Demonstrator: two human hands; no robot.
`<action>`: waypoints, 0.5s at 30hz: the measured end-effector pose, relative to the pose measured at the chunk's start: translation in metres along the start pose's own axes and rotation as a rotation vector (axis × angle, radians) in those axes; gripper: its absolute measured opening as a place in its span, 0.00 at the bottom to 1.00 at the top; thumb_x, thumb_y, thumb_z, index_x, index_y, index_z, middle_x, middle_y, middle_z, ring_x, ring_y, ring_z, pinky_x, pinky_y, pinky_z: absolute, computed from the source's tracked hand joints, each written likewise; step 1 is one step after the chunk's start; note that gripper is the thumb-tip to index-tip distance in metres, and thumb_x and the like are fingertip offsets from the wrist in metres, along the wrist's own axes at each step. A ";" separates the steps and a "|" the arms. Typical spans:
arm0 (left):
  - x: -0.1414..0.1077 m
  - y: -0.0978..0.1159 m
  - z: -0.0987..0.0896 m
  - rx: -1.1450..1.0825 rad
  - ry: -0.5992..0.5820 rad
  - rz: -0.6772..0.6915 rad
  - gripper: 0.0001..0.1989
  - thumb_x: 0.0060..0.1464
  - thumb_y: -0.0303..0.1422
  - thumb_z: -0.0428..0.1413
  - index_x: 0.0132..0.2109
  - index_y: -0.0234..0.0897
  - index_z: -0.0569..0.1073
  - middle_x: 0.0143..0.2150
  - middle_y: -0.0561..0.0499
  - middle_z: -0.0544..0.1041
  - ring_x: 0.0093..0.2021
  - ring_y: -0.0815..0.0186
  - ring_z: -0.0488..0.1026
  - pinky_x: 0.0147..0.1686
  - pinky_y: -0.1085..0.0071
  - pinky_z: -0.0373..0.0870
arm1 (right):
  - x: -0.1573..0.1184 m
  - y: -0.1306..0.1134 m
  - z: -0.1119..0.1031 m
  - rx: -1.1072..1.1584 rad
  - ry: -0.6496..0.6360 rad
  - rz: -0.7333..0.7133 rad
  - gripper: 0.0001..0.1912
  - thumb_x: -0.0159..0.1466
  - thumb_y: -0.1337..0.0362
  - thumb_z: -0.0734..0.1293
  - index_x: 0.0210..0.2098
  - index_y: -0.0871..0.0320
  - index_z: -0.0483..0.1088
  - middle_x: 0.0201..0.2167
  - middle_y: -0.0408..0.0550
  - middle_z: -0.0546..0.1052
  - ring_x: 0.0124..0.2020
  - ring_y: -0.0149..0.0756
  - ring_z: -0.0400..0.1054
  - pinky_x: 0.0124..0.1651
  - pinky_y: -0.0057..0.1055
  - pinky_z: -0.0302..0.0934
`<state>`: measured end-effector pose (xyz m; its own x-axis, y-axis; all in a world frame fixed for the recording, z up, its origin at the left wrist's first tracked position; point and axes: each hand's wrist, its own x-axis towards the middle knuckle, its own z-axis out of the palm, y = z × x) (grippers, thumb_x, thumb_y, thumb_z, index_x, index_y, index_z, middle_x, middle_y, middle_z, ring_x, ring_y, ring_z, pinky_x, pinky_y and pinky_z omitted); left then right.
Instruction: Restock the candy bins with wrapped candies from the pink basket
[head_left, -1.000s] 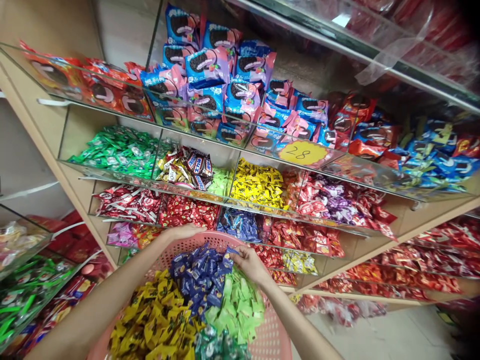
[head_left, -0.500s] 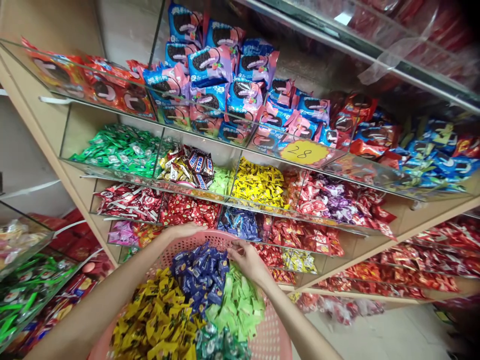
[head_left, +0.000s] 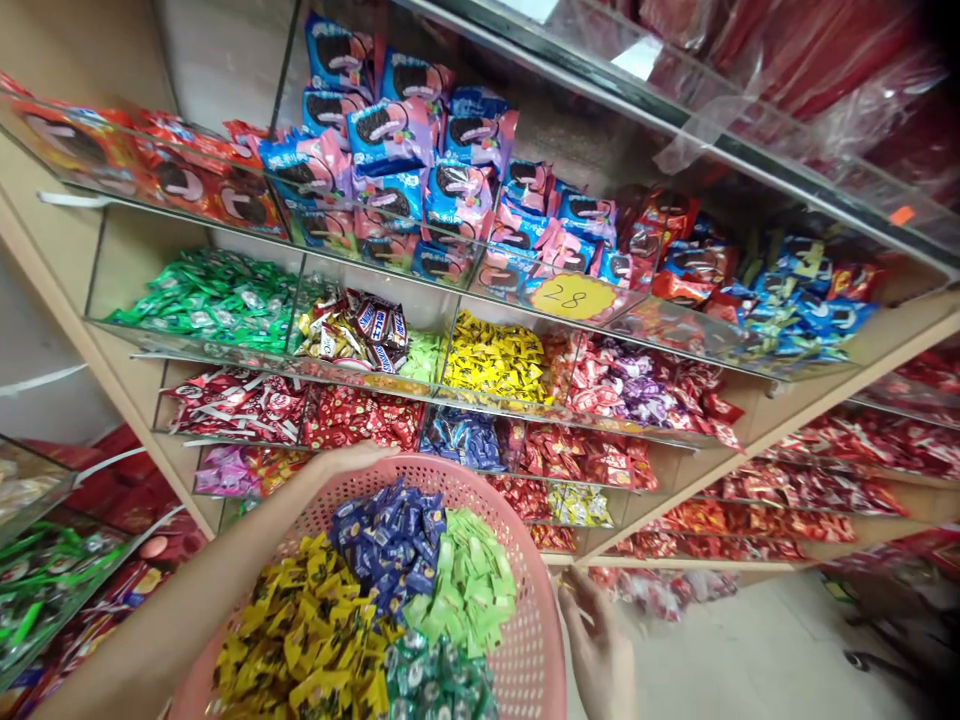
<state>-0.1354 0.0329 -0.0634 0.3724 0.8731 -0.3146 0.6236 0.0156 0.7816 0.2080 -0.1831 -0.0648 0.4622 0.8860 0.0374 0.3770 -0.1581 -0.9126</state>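
A round pink plastic basket point(head_left: 536, 600) with a perforated wall holds wrapped sweets sorted in piles. Yellow sweets point(head_left: 300, 630) fill its left part, dark blue ones point(head_left: 390, 540) the far middle, light green ones point(head_left: 469, 580) the right, and dark green ones point(head_left: 439, 675) the near side. My left hand point(head_left: 356, 458) grips the far left rim, its fingers partly out of sight. Just outside the right rim is my right hand point(head_left: 598, 640), off the basket. Its fingers are loosely bent and apart, with nothing visible in them.
Tiered shelves with clear dividers stand ahead, stocked with green sweets point(head_left: 217, 300), yellow sweets point(head_left: 499, 360) and blue biscuit packets point(head_left: 390, 135). A yellow tag point(head_left: 574, 297) reads 28. A glass shelf edge point(head_left: 675, 120) crosses the upper right. Pale floor point(head_left: 720, 650) shows lower right.
My right hand has left the light green sweets and moved right and down, past the basket's right rim. My left hand stays on the rim. The view has shifted slightly right.
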 end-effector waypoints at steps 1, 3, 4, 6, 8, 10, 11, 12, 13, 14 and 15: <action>0.000 0.000 0.001 -0.001 0.000 -0.007 0.29 0.43 0.55 0.45 0.34 0.34 0.74 0.33 0.52 0.75 0.39 0.62 0.68 0.42 0.72 0.60 | -0.003 0.004 -0.004 0.006 0.006 0.026 0.29 0.49 0.47 0.64 0.43 0.61 0.67 0.43 0.55 0.72 0.40 0.42 0.68 0.37 0.30 0.64; -0.001 0.000 0.002 -0.012 -0.005 -0.021 0.29 0.43 0.56 0.45 0.32 0.35 0.75 0.30 0.52 0.76 0.37 0.62 0.69 0.40 0.72 0.62 | -0.005 0.007 -0.008 0.018 0.016 0.041 0.29 0.49 0.47 0.64 0.42 0.62 0.68 0.42 0.55 0.72 0.40 0.42 0.68 0.37 0.29 0.64; -0.002 0.001 0.003 -0.019 -0.015 -0.028 0.30 0.43 0.57 0.44 0.31 0.35 0.75 0.29 0.52 0.76 0.36 0.62 0.69 0.39 0.73 0.62 | -0.004 0.006 -0.007 0.022 0.020 0.035 0.28 0.49 0.47 0.64 0.42 0.62 0.68 0.42 0.55 0.72 0.40 0.41 0.68 0.37 0.29 0.64; -0.003 0.001 0.003 -0.019 -0.035 -0.035 0.30 0.43 0.57 0.43 0.31 0.35 0.75 0.28 0.51 0.76 0.35 0.61 0.70 0.38 0.72 0.63 | 0.002 0.003 -0.004 0.028 0.021 0.011 0.27 0.50 0.48 0.64 0.42 0.62 0.67 0.42 0.56 0.72 0.40 0.41 0.68 0.38 0.29 0.64; -0.004 0.001 0.003 0.013 -0.040 -0.028 0.32 0.43 0.58 0.42 0.32 0.35 0.75 0.29 0.51 0.76 0.36 0.61 0.69 0.38 0.72 0.62 | 0.011 -0.001 0.004 0.027 0.003 -0.031 0.26 0.52 0.50 0.63 0.43 0.62 0.66 0.42 0.56 0.72 0.40 0.40 0.68 0.39 0.30 0.64; -0.003 -0.002 0.002 0.058 -0.003 -0.017 0.33 0.43 0.58 0.41 0.34 0.35 0.75 0.32 0.50 0.76 0.38 0.60 0.69 0.41 0.71 0.61 | 0.024 -0.007 0.014 0.012 -0.034 -0.101 0.24 0.54 0.52 0.62 0.44 0.61 0.65 0.42 0.56 0.71 0.39 0.39 0.68 0.39 0.31 0.63; -0.002 -0.004 0.001 0.075 0.025 -0.013 0.33 0.43 0.59 0.40 0.35 0.35 0.74 0.34 0.49 0.75 0.39 0.60 0.68 0.42 0.71 0.61 | 0.032 -0.010 0.020 -0.007 -0.056 -0.149 0.23 0.55 0.53 0.61 0.44 0.61 0.65 0.42 0.56 0.71 0.39 0.39 0.67 0.40 0.31 0.63; 0.000 -0.006 0.001 0.086 0.048 -0.007 0.34 0.43 0.59 0.40 0.35 0.35 0.74 0.35 0.49 0.75 0.40 0.60 0.68 0.42 0.70 0.60 | 0.041 -0.014 0.025 -0.033 -0.078 -0.204 0.21 0.56 0.54 0.60 0.44 0.61 0.65 0.42 0.55 0.71 0.39 0.38 0.67 0.40 0.31 0.62; 0.001 -0.008 0.001 0.089 0.060 0.001 0.34 0.43 0.59 0.40 0.35 0.35 0.74 0.36 0.49 0.75 0.40 0.60 0.67 0.42 0.71 0.60 | 0.050 -0.018 0.030 -0.064 -0.100 -0.264 0.20 0.56 0.55 0.60 0.44 0.61 0.65 0.42 0.55 0.71 0.39 0.38 0.67 0.40 0.32 0.62; 0.003 -0.009 0.002 0.088 0.060 0.012 0.34 0.43 0.59 0.40 0.34 0.34 0.74 0.35 0.49 0.74 0.38 0.61 0.67 0.41 0.71 0.60 | 0.061 -0.022 0.035 -0.101 -0.123 -0.332 0.19 0.57 0.56 0.59 0.43 0.60 0.65 0.42 0.55 0.71 0.40 0.37 0.67 0.41 0.32 0.61; 0.004 -0.010 0.002 0.086 0.052 0.026 0.33 0.43 0.59 0.40 0.33 0.34 0.73 0.33 0.50 0.74 0.37 0.61 0.67 0.40 0.71 0.60 | 0.073 -0.027 0.040 -0.141 -0.150 -0.399 0.18 0.57 0.57 0.59 0.43 0.60 0.66 0.42 0.54 0.70 0.40 0.37 0.66 0.41 0.32 0.61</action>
<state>-0.1390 0.0348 -0.0738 0.3544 0.8969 -0.2645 0.6716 -0.0473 0.7394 0.1992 -0.0968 -0.0542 0.1406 0.9414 0.3065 0.6124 0.1605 -0.7741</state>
